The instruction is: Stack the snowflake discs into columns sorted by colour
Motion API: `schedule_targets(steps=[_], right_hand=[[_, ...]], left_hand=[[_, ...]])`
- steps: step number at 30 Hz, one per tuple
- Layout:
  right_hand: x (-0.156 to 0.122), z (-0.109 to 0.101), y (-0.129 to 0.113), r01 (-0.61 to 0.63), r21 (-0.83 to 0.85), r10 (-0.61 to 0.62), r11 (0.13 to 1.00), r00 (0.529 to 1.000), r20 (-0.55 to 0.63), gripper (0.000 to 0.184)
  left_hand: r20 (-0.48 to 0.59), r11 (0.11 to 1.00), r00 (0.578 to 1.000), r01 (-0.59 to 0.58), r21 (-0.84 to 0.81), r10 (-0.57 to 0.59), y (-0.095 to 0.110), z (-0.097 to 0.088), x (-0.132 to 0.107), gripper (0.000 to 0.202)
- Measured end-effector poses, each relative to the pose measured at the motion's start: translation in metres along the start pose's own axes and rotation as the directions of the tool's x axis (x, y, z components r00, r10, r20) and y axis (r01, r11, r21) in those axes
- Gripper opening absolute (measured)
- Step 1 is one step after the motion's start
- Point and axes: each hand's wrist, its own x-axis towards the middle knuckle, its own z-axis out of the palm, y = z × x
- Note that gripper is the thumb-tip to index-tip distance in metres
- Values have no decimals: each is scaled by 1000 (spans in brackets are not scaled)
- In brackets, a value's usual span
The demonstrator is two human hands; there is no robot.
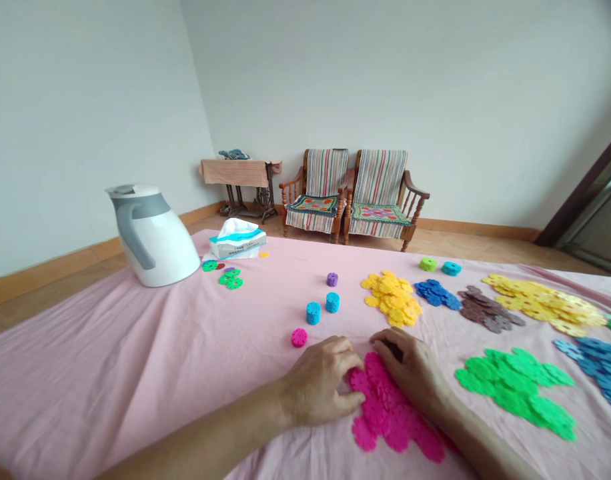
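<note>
A pile of bright pink notched plastic snowflake discs lies on the pink cloth in front of me. My left hand is at the pile's left edge, thumb and forefinger curled around a pink disc. Over the far right side of the pile, my right hand is bent with its fingers curled inward; what is under them is hidden. Just beyond my left hand sits a short pink stack. Two blue stacks and a purple stack stand farther away.
Right of the hands lie green discs, orange-yellow discs, dark blue discs, brown discs and yellow discs. A white jug and a tissue box stand at the left. Two wooden chairs are beyond the table.
</note>
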Motion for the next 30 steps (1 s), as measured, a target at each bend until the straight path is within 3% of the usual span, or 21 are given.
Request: schedule_targets(steps=[6,9,12,21,30], right_hand=[[-1,-1,0,-5,-1,5,1000,1000,9,27],[-1,-1,-1,-8,0,8,1000,1000,9,27],[-1,-1,0,-12,2,12,1000,1000,14,27],[0,0,2,-11,-2,11,1000,1000,13,26],[-1,1,4,-12,1,12,1000,1000,9,25]], left_hand=[[-166,998,984,65,15,-62,-24,-39,-9,17],[-194,993,974,119,6,-116,-45,-62,-14,17],[-144,987,978,156,36,-149,-61,-75,-19,16],[-23,989,995,103,106,-101,-65,-76,-22,18],[8,988,997,78,134,-80,-68,-73,-24,17]])
